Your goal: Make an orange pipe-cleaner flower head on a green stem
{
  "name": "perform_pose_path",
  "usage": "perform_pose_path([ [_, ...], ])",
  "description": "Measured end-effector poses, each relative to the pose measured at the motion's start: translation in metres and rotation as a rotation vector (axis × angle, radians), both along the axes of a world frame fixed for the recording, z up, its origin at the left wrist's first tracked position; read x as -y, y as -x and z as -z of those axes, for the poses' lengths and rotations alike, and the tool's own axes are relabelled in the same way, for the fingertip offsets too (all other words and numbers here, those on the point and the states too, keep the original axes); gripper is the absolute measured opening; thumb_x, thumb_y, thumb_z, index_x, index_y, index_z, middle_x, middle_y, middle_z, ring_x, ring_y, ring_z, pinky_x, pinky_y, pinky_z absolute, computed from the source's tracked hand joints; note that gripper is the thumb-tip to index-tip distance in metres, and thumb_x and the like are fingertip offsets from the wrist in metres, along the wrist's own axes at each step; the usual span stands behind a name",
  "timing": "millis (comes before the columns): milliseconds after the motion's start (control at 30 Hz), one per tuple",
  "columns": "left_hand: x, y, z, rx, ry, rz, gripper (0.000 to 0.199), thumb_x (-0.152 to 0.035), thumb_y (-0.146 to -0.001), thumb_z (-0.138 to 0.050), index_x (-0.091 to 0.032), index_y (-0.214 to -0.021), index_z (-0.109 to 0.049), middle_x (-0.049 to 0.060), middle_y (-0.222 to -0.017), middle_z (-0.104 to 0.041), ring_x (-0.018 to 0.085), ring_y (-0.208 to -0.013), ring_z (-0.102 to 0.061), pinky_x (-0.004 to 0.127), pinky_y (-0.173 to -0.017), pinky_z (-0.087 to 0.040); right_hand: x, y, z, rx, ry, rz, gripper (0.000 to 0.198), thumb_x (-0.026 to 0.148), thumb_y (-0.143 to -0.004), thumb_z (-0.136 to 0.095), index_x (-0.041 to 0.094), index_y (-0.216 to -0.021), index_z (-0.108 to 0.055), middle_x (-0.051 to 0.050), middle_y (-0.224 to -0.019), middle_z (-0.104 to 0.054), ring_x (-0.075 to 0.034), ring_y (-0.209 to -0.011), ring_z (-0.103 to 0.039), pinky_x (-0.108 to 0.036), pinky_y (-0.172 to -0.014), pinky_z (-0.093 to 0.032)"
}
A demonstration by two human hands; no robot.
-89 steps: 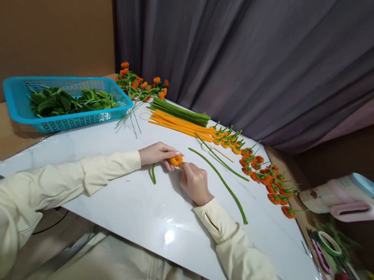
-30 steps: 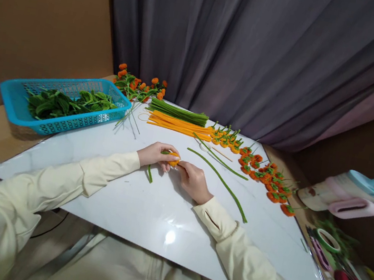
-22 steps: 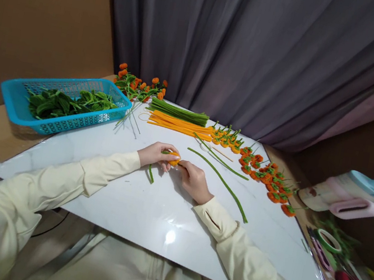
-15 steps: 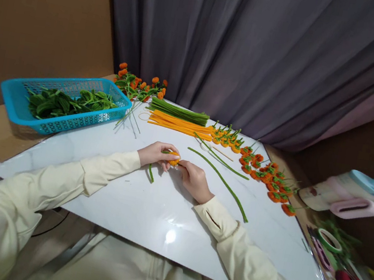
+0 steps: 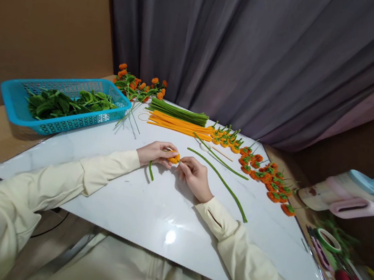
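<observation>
Between the thumb and fingers of my left hand (image 5: 159,154) is a small yellow-orange flower head (image 5: 174,158) of fuzzy pipe cleaner. A green pipe-cleaner stem (image 5: 151,171) hangs below that hand, its upper end hidden by the fingers. My right hand (image 5: 194,175) is closed in a pinch at the flower's right edge; what lies between its fingertips is too small to make out. Right of the hands, a long green pipe cleaner (image 5: 219,179) curves across the white table (image 5: 144,219), with another green one (image 5: 229,165) behind it.
Bundles of green (image 5: 177,112) and orange pipe cleaners (image 5: 178,124) lie at the back. Rows of finished flower heads (image 5: 263,175) run along the right. A blue basket (image 5: 9,101) of green leaves stands left, near stemmed orange flowers (image 5: 139,84). A tumbler (image 5: 330,192) and green tape (image 5: 330,241) are far right.
The flower head has turned slightly in my left fingers and shows more of its face. My right fingers have shifted a little at its edge, less tightly curled.
</observation>
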State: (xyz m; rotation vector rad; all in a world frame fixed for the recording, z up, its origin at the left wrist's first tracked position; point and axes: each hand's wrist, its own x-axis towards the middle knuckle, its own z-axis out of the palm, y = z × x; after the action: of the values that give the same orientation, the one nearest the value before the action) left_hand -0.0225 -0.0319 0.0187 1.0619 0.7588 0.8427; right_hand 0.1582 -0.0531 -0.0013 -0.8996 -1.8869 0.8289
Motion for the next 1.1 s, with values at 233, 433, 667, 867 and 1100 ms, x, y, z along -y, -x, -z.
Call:
perform_pose_path([
  [233, -0.003, 0.002, 0.002, -0.035, 0.002, -0.002, 0.025, -0.023, -0.069, -0.071, -0.009, -0.085, -0.057, 0.003, -0.069, -0.063, 0.009, -0.057, -0.061, 0.019, -0.053, -0.055, -0.009, -0.006, -0.007, -0.350, 0.589, -0.287, 0.020, 0.034, -0.078, -0.058, 0.015, -0.081, -0.054, -0.006, -0.067, -0.066, -0.013, -0.050, -0.059, -0.021, -0.039, -0.043],
  [433, -0.001, 0.000, -0.001, -0.082, -0.022, 0.002, 0.030, -0.026, -0.065, -0.074, -0.009, -0.083, -0.057, 0.003, -0.068, -0.063, 0.009, -0.052, -0.060, 0.020, -0.048, -0.054, -0.016, -0.014, -0.012, -0.364, 0.758, -0.401, 0.027, 0.037, -0.079, -0.058, 0.010, -0.079, -0.058, -0.012, -0.072, -0.069, -0.015, -0.054, -0.062, -0.023, -0.046, -0.048],
  [667, 0.002, -0.001, -0.004, -0.122, 0.031, 0.096, 0.036, -0.032, -0.063, -0.075, -0.010, -0.085, -0.057, 0.004, -0.069, -0.065, 0.012, -0.054, -0.063, 0.021, -0.053, -0.054, -0.017, -0.017, -0.011, -0.273, 0.772, -0.433, 0.019, 0.028, -0.074, -0.066, 0.009, -0.079, -0.063, -0.009, -0.069, -0.069, -0.013, -0.054, -0.062, -0.021, -0.051, -0.048],
  [867, -0.012, 0.013, -0.002, -0.230, 0.060, 0.269, 0.037, -0.040, -0.070, -0.068, -0.009, -0.087, -0.056, 0.008, -0.065, -0.066, 0.010, -0.044, -0.056, 0.019, -0.039, -0.043, -0.020, -0.021, -0.009, -0.304, 0.770, -0.400, 0.016, 0.025, -0.072, -0.067, 0.010, -0.073, -0.062, -0.007, -0.061, -0.067, -0.011, -0.047, -0.058, -0.020, -0.045, -0.045],
  [1100, -0.025, 0.023, 0.004, -0.141, -0.059, 0.205, 0.018, -0.023, -0.075, -0.063, -0.011, -0.077, -0.050, 0.000, -0.053, -0.058, 0.003, -0.034, -0.041, 0.016, -0.036, -0.030, -0.018, -0.015, -0.014, -0.384, 0.765, -0.285, 0.022, 0.031, -0.071, -0.067, 0.014, -0.080, -0.057, -0.004, -0.067, -0.065, -0.014, -0.057, -0.062, -0.022, -0.045, -0.049],
])
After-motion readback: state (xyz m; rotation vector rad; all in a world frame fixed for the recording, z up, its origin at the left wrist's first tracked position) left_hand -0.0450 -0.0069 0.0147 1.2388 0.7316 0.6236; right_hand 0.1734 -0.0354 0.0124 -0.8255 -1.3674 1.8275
